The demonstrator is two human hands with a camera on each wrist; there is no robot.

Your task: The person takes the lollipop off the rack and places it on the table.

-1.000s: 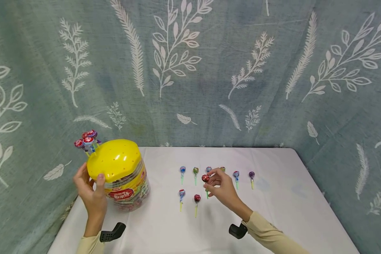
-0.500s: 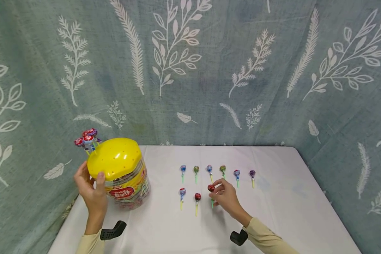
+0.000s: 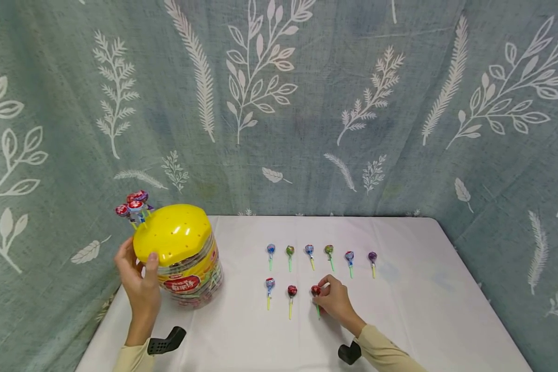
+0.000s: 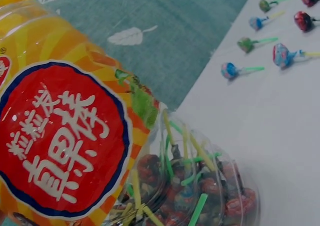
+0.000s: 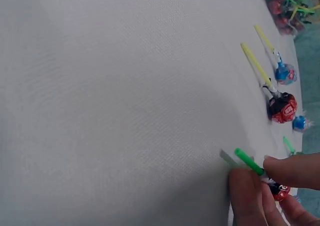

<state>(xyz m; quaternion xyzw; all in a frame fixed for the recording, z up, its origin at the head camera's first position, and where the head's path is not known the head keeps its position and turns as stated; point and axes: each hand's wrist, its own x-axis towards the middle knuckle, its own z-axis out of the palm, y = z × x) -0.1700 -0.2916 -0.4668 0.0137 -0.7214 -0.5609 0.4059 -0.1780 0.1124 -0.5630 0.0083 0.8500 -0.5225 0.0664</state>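
Observation:
My left hand [image 3: 141,294] grips a clear plastic jar [image 3: 204,284] with a yellow lid [image 3: 174,232]; the jar leans on the table at the left. Several lollipops stand upright in the lid's far left side, and many more fill the jar in the left wrist view. Between thumb and fingers, my right hand [image 3: 338,304] pinches a red lollipop [image 3: 315,290] with a green stick [image 5: 248,161], close over the tabletop. To its left lie a red lollipop [image 3: 292,291] on a yellow stick and a blue-and-red lollipop [image 3: 270,283].
Behind the front row, several lollipops lie side by side, from a blue lollipop [image 3: 271,249] on the left to a purple lollipop [image 3: 372,256] on the right. A white cloth covers the table [image 3: 428,310]. A leaf-patterned curtain [image 3: 307,119] hangs behind and beside it.
My right hand has come down and slightly right, toward the front row, with the red lollipop still pinched. The left hand and jar have stayed in place.

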